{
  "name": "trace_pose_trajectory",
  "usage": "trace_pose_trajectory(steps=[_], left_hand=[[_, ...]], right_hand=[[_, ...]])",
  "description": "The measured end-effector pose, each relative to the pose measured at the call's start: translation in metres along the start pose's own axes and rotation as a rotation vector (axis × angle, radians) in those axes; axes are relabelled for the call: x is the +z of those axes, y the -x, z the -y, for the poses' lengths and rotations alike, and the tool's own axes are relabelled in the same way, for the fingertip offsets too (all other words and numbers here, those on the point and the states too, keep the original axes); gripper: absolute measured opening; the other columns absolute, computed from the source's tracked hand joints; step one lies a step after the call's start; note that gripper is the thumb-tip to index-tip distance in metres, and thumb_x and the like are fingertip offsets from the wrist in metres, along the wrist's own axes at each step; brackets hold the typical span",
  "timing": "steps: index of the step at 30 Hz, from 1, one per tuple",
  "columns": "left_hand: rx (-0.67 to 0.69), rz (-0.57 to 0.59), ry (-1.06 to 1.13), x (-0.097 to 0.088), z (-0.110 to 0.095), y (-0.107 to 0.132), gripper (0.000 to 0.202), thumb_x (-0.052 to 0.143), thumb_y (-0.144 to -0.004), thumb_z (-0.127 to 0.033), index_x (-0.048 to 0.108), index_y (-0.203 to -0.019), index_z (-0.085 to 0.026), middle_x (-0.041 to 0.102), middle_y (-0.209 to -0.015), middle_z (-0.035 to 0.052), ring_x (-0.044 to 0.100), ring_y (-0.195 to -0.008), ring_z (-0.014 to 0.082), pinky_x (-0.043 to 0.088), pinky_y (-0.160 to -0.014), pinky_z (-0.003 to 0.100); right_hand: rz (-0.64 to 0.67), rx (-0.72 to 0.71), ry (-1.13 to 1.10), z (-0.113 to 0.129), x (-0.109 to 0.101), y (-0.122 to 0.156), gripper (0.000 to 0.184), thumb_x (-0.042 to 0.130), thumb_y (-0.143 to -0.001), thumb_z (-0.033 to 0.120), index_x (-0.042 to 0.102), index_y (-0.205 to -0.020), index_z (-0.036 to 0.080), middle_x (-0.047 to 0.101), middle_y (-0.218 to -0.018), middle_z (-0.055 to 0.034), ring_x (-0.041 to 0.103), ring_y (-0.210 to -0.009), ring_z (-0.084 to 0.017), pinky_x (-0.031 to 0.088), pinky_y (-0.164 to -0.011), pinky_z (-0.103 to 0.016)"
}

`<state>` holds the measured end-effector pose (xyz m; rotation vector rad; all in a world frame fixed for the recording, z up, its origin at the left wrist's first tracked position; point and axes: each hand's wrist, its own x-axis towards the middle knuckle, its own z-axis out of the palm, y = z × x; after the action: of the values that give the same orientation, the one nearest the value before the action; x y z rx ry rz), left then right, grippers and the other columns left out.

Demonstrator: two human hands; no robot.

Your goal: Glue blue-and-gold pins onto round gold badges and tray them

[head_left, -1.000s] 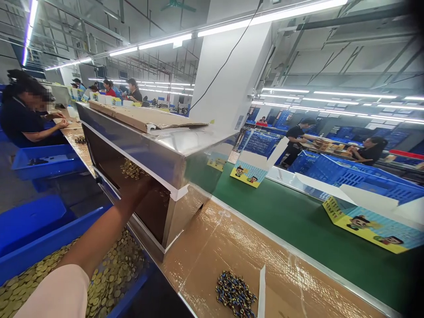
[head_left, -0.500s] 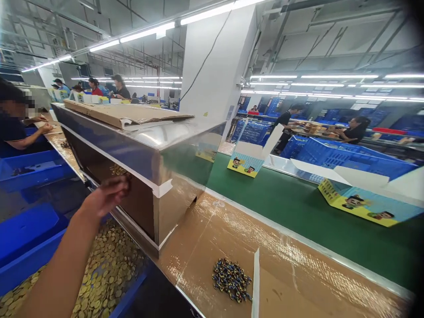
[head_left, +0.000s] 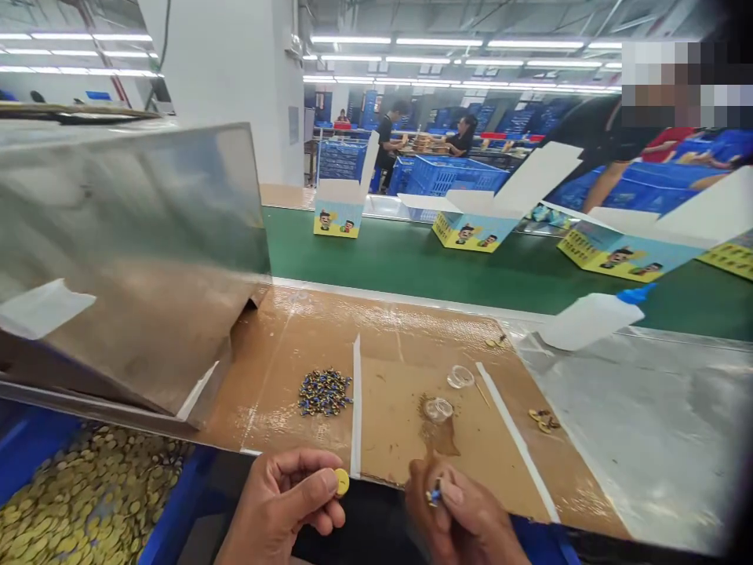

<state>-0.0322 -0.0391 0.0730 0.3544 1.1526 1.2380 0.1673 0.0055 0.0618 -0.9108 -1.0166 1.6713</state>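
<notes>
At my eight o'clock the blue plastic bin (head_left: 170, 518) is heaped with loose flat gold discs (head_left: 88, 502), so I judge most of them unworked. On the brown taped cardboard mat (head_left: 400, 408) a heap of small blue-and-yellow pieces (head_left: 324, 391) lies at twelve, and only a few gold bits (head_left: 542, 420) at two. My left hand (head_left: 282, 506) pinches a single round gold disc (head_left: 342, 481). My right hand (head_left: 464, 518), at three o'clock from it, grips a tiny blue piece (head_left: 434, 495), not yet touching the disc.

Yellow disc (head_left: 342, 480) in the left hand (head_left: 282, 506), small blue piece (head_left: 434, 495) in the right hand (head_left: 464, 522), over taped cardboard (head_left: 400, 408).
</notes>
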Motion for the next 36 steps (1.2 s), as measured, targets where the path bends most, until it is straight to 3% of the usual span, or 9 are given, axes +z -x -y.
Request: trace_pose_trajectory(steps=[2, 5, 15, 20, 26, 36], left_hand=[[0.003, 0.0, -0.043, 0.003, 0.006, -0.002, 0.057, 0.102, -0.052, -0.058, 0.086, -0.082, -0.013, 0.076, -0.056, 0.0082, 0.064, -0.046, 0.0089, 0.05, -0.051, 0.015], [-0.005, 0.003, -0.085, 0.003, 0.013, 0.0, 0.058, 0.1, -0.054, -0.059, 0.086, -0.086, -0.012, 0.078, -0.059, 0.0088, 0.069, -0.051, 0.0114, 0.053, -0.054, 0.015], [-0.057, -0.015, -0.144, 0.012, 0.018, -0.002, 0.055, 0.099, -0.056, -0.058, 0.079, -0.079, -0.012, 0.074, -0.057, 0.0054, 0.066, -0.048, 0.0098, 0.049, -0.05, 0.014], [-0.089, 0.013, -0.118, 0.01, 0.022, -0.006, 0.052, 0.101, -0.056, -0.054, 0.078, -0.078, -0.012, 0.075, -0.061, 0.0044, 0.071, -0.053, 0.0133, 0.051, -0.05, 0.015], [-0.158, 0.012, -0.021, 0.004, 0.026, -0.01, 0.045, 0.102, -0.058, -0.045, 0.078, -0.078, -0.013, 0.075, -0.063, 0.0035, 0.069, -0.052, 0.0097, 0.049, -0.05, 0.012], [-0.223, 0.023, 0.014, 0.005, 0.023, -0.014, 0.047, 0.104, -0.053, -0.046, 0.077, -0.074, -0.013, 0.075, -0.069, 0.0049, 0.069, -0.055, 0.01, 0.05, -0.05, 0.011]], right_hand=[[0.101, 0.064, -0.098, -0.003, 0.011, 0.003, 0.044, 0.068, -0.094, 0.052, 0.057, -0.064, 0.022, 0.043, -0.055, 0.0016, 0.03, -0.053, -0.014, 0.022, -0.053, -0.032], [0.153, 0.131, -0.198, -0.008, 0.016, 0.005, 0.04, 0.067, -0.095, 0.048, 0.057, -0.068, 0.021, 0.043, -0.056, 0.0029, 0.027, -0.053, -0.013, 0.02, -0.053, -0.031], [0.082, 0.184, -0.207, -0.016, 0.006, 0.002, 0.039, 0.067, -0.098, 0.046, 0.059, -0.07, 0.019, 0.047, -0.063, 0.0019, 0.029, -0.055, -0.012, 0.021, -0.054, -0.03], [0.08, 0.182, -0.18, -0.019, 0.003, 0.002, 0.041, 0.066, -0.099, 0.048, 0.059, -0.071, 0.019, 0.047, -0.063, 0.0019, 0.03, -0.055, -0.011, 0.021, -0.052, -0.028], [0.065, 0.208, -0.157, -0.023, 0.004, 0.002, 0.042, 0.067, -0.098, 0.051, 0.059, -0.072, 0.019, 0.048, -0.064, 0.002, 0.031, -0.055, -0.011, 0.021, -0.05, -0.026], [0.056, 0.215, -0.129, -0.024, 0.002, 0.001, 0.042, 0.066, -0.098, 0.05, 0.058, -0.072, 0.019, 0.047, -0.063, 0.002, 0.031, -0.055, -0.011, 0.023, -0.051, -0.027]])
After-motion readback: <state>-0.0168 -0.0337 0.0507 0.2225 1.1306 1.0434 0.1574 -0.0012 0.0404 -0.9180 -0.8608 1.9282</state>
